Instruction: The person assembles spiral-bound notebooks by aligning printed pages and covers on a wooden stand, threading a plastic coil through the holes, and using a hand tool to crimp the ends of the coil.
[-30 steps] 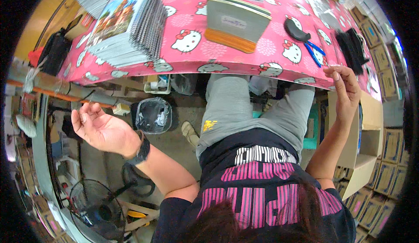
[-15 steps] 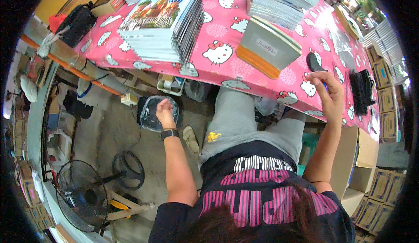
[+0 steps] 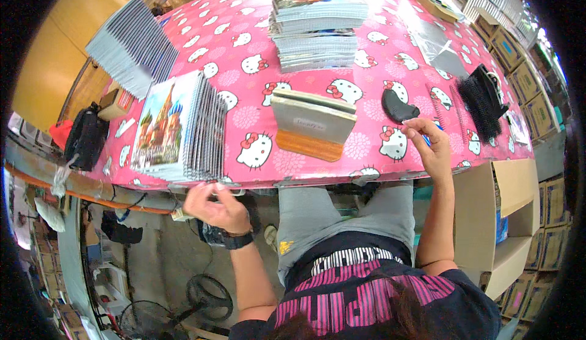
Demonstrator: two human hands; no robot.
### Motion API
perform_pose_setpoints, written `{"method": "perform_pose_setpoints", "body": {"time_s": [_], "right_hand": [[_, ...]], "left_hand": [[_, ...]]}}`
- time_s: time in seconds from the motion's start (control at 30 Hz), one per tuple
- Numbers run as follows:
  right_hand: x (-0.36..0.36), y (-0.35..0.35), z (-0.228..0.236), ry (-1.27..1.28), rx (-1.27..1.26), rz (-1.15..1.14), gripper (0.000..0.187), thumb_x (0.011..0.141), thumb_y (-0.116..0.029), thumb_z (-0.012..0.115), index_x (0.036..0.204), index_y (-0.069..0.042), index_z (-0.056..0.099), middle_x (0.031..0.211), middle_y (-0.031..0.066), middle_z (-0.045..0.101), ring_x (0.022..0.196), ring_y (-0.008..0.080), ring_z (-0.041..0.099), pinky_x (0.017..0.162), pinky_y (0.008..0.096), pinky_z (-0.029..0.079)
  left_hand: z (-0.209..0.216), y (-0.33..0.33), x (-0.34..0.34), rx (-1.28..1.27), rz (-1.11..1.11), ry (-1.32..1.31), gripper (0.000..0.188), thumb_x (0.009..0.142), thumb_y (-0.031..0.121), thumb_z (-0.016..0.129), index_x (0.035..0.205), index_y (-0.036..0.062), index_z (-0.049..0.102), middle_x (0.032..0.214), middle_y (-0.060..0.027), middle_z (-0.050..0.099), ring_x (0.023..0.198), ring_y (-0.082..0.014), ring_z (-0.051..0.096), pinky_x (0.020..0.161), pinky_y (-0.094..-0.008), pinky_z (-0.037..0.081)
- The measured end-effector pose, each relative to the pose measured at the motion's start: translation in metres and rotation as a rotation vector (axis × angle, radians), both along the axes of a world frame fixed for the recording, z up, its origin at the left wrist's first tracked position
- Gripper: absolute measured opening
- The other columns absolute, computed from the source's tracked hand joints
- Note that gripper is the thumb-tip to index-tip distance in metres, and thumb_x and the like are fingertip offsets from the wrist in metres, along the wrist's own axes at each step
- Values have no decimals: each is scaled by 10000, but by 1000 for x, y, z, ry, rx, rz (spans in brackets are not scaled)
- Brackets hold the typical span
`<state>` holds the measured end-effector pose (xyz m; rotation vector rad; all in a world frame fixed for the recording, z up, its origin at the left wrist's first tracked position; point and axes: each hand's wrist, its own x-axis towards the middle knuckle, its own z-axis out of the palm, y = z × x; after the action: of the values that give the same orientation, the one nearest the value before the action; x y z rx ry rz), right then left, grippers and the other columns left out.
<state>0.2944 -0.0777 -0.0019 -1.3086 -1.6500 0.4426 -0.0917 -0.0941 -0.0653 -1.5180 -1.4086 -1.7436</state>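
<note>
My left hand [image 3: 218, 209], with a dark watch on the wrist, hovers at the table's front edge, just below a stack of spiral-bound notebooks [image 3: 165, 129] with a colourful domed building on the cover. Its fingers are loosely bent and apart, with nothing visible in them. Over the right part of the table, my right hand [image 3: 432, 151] has thumb and forefinger pinched together; whatever is between them is too small to make out. Beside those fingertips lies a curved black object [image 3: 398, 106]. A grey board on a wooden base [image 3: 311, 146] stands between my hands.
More notebooks stand in a leaning stack [image 3: 131, 47] at the far left and a pile [image 3: 317, 50] at the back. Black wire spirals [image 3: 482, 105] lie at the right, near a clear plastic sheet [image 3: 436, 47]. An open carton [image 3: 479, 218] stands right of my legs.
The view has shifted, showing more of the tabletop. My left hand has risen from beside my legs to the table edge by the notebooks. My right hand keeps its pinch.
</note>
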Motion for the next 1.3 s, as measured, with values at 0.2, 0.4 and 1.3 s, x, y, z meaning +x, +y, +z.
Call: {"method": "perform_pose_setpoints", "body": {"time_s": [0.2, 0.4, 1.3], "right_hand": [[16, 10, -11, 4, -23, -34, 136, 850, -68, 589, 949, 10, 643, 805, 57, 658, 715, 111, 563, 666, 252, 449], [57, 0, -22, 114, -81, -134, 146, 874, -80, 572, 970, 1, 646, 834, 51, 655, 792, 107, 596, 723, 252, 461], [-12, -8, -73, 26, -439, 1131, 205, 860, -209, 534, 871, -12, 589, 860, 166, 621, 827, 325, 596, 729, 425, 462]], "left_hand": [[-1, 37, 62, -321, -358, -3, 123, 737, -52, 586, 837, 20, 588, 891, -110, 556, 849, -273, 530, 800, -364, 423], [-43, 61, 67, -598, -548, -473, 102, 822, 6, 603, 922, 20, 584, 947, -45, 589, 884, -135, 537, 781, -256, 427], [-44, 96, 45, -987, -188, 32, 261, 914, 162, 509, 1011, -72, 573, 1083, -186, 560, 975, -278, 530, 879, -359, 401]]}}
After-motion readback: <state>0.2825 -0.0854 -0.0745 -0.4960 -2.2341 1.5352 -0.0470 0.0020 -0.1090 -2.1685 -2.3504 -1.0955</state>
